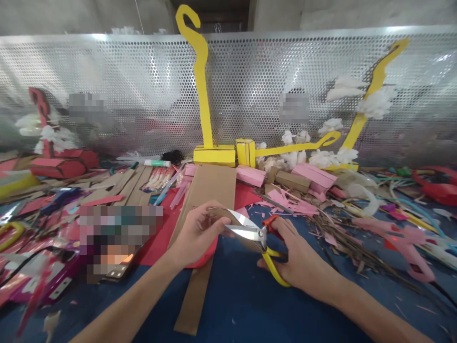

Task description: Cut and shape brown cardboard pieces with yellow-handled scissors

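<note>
Near the middle, my left hand is closed on a curved strip of brown cardboard. My right hand holds scissors with one red and one yellow handle, fingers through the loops. The scissor blades are parted and lie at the cardboard strip, beside my left fingertips. Behind my left hand lies a flat brown cardboard piece on red sheets. A narrow brown strip extends toward me below my left hand.
Yellow hook-topped paper shapes stand before a perforated metal panel. Pink scraps, a pink glue gun and dark trimmings lie at right. Cardboard strips, a marker and a purple item crowd the left of the blue table.
</note>
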A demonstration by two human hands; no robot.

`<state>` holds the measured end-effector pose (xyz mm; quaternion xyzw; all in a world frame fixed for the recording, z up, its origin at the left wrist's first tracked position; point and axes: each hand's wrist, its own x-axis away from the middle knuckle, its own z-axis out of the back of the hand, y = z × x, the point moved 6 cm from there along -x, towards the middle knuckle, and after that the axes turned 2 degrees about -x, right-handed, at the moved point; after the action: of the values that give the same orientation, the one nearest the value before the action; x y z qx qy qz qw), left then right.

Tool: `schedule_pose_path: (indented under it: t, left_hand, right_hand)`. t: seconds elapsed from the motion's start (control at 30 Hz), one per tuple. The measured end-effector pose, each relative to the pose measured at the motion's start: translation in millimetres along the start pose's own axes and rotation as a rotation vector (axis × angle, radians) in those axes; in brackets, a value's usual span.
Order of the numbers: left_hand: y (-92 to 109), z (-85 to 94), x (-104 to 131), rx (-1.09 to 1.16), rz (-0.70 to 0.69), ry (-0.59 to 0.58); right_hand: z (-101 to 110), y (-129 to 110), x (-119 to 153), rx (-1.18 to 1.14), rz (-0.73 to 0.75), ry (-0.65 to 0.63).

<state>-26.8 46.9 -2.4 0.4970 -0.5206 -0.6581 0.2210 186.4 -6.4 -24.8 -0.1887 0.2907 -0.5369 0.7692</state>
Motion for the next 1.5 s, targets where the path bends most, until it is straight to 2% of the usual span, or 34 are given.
schedule_pose_path:
  t: [0.2,0.3,0.4,0.57,0.8,0.9,1.0,1.1,1.27,1.4,1.5]
  left_hand:
    - [-4.8,14.4,-1.5,-0.037,0.072,0.093]
    - [-9.6,14.8,-0.6,-0.007,0.117,0.091]
    - [-11.6,13.1,0.4,0.016,0.132,0.096]
    - [-13.2,10.1,1.1,0.068,0.135,0.143]
    - [-12.0,4.7,1.9,0.095,0.165,0.149]
    - [-7.7,11.7,0.9,0.058,0.143,0.201]
    - [-6.4,16.7,-0.4,0.062,0.135,0.221]
    - [-7.7,15.3,-1.2,0.080,0.143,0.193]
    - [-7.8,5.5,-1.5,0.107,0.132,0.101]
    - [-2.6,-3.0,-2.4,0.128,0.105,0.021]
    - [-1.2,-5.5,-2.7,0.126,0.097,0.004]
  right_hand:
    - [-10.3,-4.0,5.1,-0.145,-0.076,-0.155]
    - [-15.6,-6.1,7.1,-0.259,-0.097,-0.217]
    - [-17.6,-7.6,7.3,-0.322,-0.099,-0.225]
    - [-22.8,-2.7,7.2,-0.309,-0.096,-0.179]
    - [-15.5,22.1,1.7,-0.207,-0.093,0.030]
    - [-6.5,19.3,-1.6,-0.187,-0.112,0.081]
    - [-2.8,10.6,-2.5,-0.151,-0.160,0.060]
    - [-3.8,2.5,0.7,-0.094,-0.160,-0.002]
    - [-10.0,-7.3,6.7,-0.153,-0.091,-0.134]
    - [-11.0,-14.1,7.2,-0.172,0.003,-0.163]
    - [-15.5,-11.5,8.2,-0.214,-0.030,-0.209]
